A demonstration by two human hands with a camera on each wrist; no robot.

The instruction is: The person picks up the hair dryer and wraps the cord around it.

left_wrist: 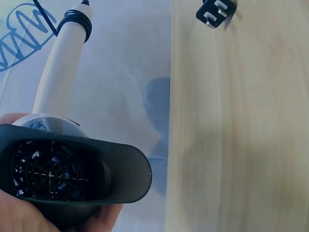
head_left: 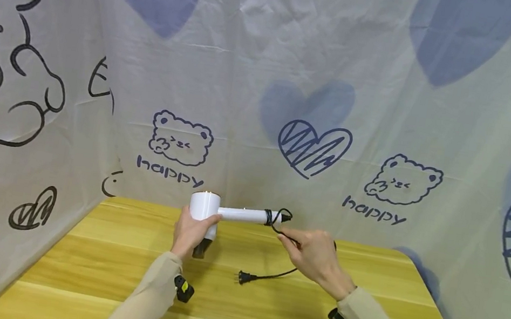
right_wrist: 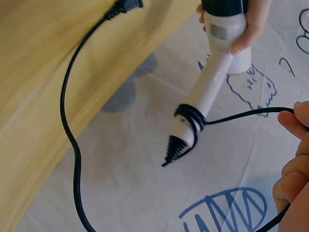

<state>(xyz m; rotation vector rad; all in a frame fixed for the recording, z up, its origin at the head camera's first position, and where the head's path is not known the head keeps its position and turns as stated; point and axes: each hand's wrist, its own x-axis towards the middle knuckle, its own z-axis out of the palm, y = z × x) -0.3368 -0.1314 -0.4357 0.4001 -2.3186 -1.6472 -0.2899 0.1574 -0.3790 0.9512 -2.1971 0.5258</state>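
A white hair dryer (head_left: 241,215) is held up over the far part of the table, its handle pointing right. My left hand (head_left: 190,232) grips it round the head. The black nozzle (left_wrist: 123,169) points down toward me, a grille visible inside it. Several turns of black cord (right_wrist: 190,116) wrap the handle near its end. With thumb and fingers my right hand (head_left: 315,255) pinches the cord just off the handle, and a stretch runs taut between them in the right wrist view. From that hand the loose cord curves back to a two-pin plug (head_left: 246,277) over the table.
The wooden table (head_left: 122,271) ends just behind the hair dryer. A pale cloth (head_left: 244,98) printed with hearts and bears hangs behind it and along both sides. Each wrist wears a small black camera.
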